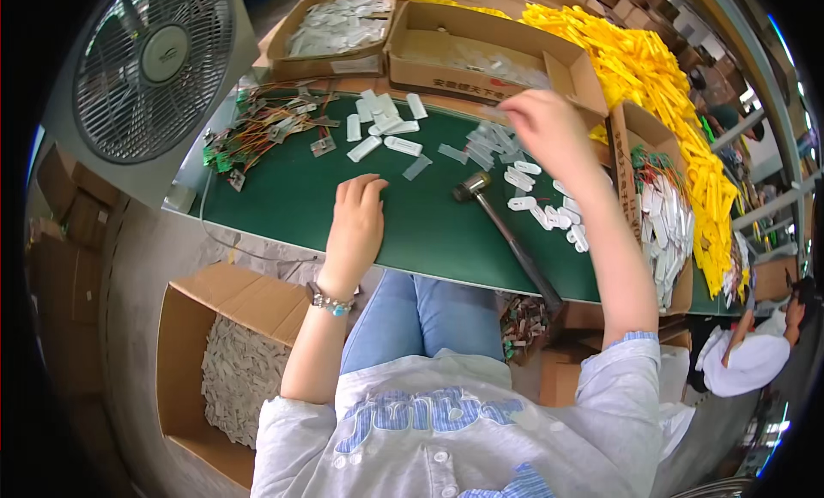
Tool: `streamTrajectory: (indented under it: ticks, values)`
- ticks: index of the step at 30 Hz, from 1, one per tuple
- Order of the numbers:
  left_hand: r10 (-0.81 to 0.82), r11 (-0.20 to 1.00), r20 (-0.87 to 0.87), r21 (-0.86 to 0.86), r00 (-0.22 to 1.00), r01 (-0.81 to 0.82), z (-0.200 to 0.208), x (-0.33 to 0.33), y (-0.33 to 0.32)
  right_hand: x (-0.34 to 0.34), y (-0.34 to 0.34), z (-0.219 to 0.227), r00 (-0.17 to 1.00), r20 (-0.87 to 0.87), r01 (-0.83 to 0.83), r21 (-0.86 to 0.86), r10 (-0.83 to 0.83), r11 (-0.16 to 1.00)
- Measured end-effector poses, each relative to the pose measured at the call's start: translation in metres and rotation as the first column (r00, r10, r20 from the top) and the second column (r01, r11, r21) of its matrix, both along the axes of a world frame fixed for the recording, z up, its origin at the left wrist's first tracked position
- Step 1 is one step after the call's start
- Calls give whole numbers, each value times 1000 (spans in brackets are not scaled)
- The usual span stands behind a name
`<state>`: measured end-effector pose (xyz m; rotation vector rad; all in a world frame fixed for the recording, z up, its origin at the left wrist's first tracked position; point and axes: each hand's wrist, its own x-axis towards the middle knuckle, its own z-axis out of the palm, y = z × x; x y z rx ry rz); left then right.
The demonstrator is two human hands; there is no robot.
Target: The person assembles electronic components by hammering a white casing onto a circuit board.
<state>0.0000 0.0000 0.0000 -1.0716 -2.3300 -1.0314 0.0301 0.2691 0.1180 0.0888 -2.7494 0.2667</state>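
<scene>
My left hand (356,219) rests on the green table mat (300,189), fingers loosely bent with nothing visible in them. A group of white plastic cases (386,120) lies beyond it, with one clear plastic strip (418,167) nearby. My right hand (549,129) is raised by the front of a cardboard box, its fingers pinched. At its fingertips a pale, see-through plastic strip (493,112) seems to show, partly blurred. Below that hand lie a pile of clear strips (493,142) and several small white cases (558,211). A hammer (506,232) lies between my hands, handle toward me.
Wired circuit boards (275,125) lie at the far left beside a fan (163,60). Boxes with white parts (339,26) and clear pieces (498,60) stand behind. On the right are a box of wired white parts (665,215) and a yellow heap (652,78). Another person (755,352) is farther right.
</scene>
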Motion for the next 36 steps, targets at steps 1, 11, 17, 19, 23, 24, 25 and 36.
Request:
streamTrajectory:
  ticks: [1,11,17,19,23,24,25,36]
  values:
    - [7,1000,-15,-5,1000,-7,-1,3,1,-6,-4,1,1000,2,-26,3,26,1000]
    - [12,1000,-8,21,1000,-12,-3,0,-1,-95,-65,-89,989,28,-148,79,146,986]
    - [19,999,-14,32,1000,-18,-2,2,0,-63,-52,-70,984,-24,-168,232,178,958]
    - [25,999,-14,34,1000,-25,-3,3,-2,-38,-64,-59,986,-15,-163,172,168,972]
    - [6,998,-10,61,1000,-5,-2,1,-5,15,-93,-51,949,35,-315,161,314,935]
    - [-11,995,46,97,999,6,0,1,-5,28,-98,-52,947,44,-320,191,318,928]
    - [-24,991,105,130,994,10,-2,0,-5,40,-102,-55,944,55,-330,216,326,919]
    - [-91,987,249,149,964,55,-3,-16,-8,106,-106,-90,971,-62,-237,-139,230,962]
